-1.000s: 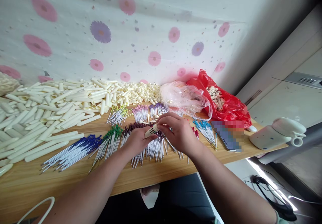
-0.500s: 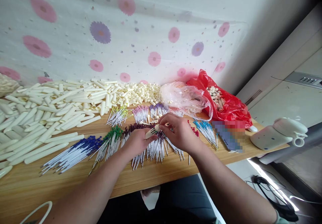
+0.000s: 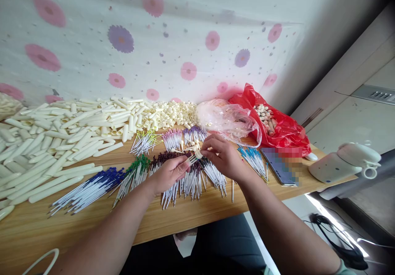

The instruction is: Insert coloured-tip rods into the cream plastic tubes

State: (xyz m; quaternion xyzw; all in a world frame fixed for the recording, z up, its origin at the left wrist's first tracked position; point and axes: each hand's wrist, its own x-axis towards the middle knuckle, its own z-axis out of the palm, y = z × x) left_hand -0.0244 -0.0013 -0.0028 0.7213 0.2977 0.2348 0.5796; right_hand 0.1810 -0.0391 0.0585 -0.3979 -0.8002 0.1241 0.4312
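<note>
My left hand (image 3: pixel 173 172) is closed on a cream slotted pen part (image 3: pixel 194 158), gripping its lower end between thumb and fingers. The thumb and fingertips of my right hand (image 3: pixel 224 154) pinch at the part's upper end; a small cream piece shows there, partly hidden. Beneath both hands lie pen refills (image 3: pixel 179 188) with dark purple tips and white tubes. Beside them are refills with black tips (image 3: pixel 214 174), green tips (image 3: pixel 137 176) and blue tips (image 3: pixel 89 188). Small cream plugs (image 3: pixel 177 150) rest just behind the hands.
Cream pen barrels (image 3: pixel 52 143) are heaped at the left, running into slotted pieces (image 3: pixel 171 114). At the back stand a clear plastic bag (image 3: pixel 228 120) and a red bag (image 3: pixel 285 131) of small parts. A phone (image 3: pixel 277 166) and a white cup (image 3: pixel 335 168) sit on the right.
My left hand has shifted slightly right, and the slotted part has turned so its slots show more. My right hand's fingers have moved a little right along its upper end.
</note>
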